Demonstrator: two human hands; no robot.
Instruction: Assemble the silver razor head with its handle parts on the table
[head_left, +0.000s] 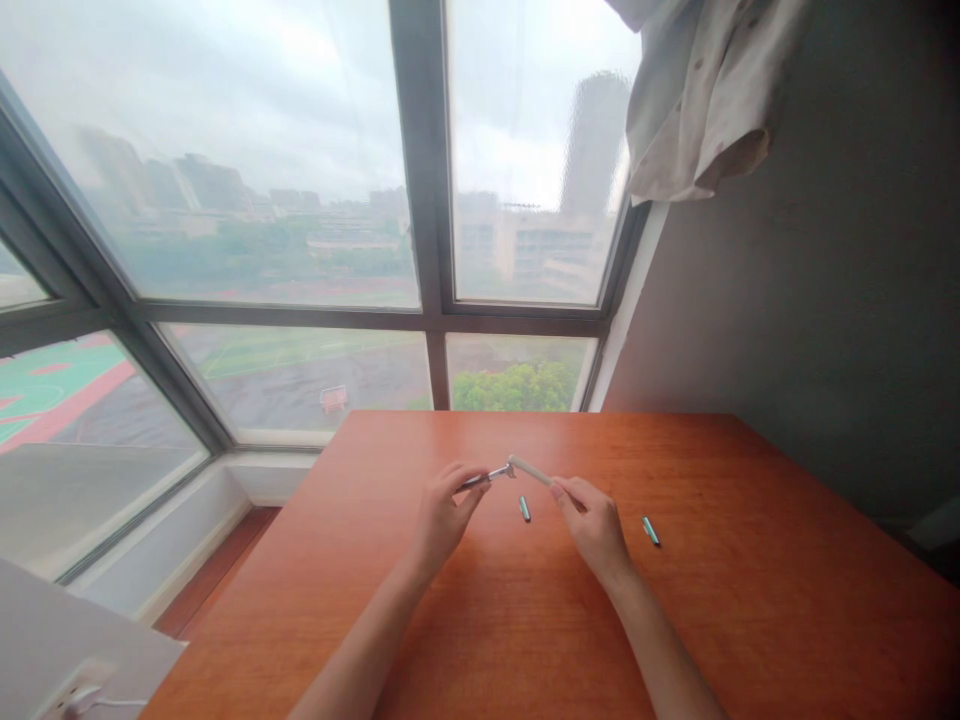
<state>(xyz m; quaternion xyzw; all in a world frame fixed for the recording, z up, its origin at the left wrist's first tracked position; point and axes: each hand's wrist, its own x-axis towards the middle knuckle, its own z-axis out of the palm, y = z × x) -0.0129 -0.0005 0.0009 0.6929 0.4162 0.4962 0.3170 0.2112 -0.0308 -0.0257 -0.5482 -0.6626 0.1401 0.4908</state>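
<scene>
Between the thumb and fingers of my left hand [444, 510] is a razor handle [495, 473], dark and silvery, with its forked head end pointing right. My right hand [596, 525] grips a slim pale stick [534, 470] that looks like a toothbrush; its bristles are too small to make out. The stick's far tip meets or nearly meets the razor handle's end. Below that point, a razor cartridge [524, 509], teal and black, lies on the table. A second razor cartridge [651, 531] rests to the right of my right hand.
The brown wooden table [480, 620] extends under both arms to the window frame [517, 322]. A grey wall [780, 320] rises at the right, with pale cloth [697, 110] hanging above. A white plug [82, 700] sits in a socket at lower left.
</scene>
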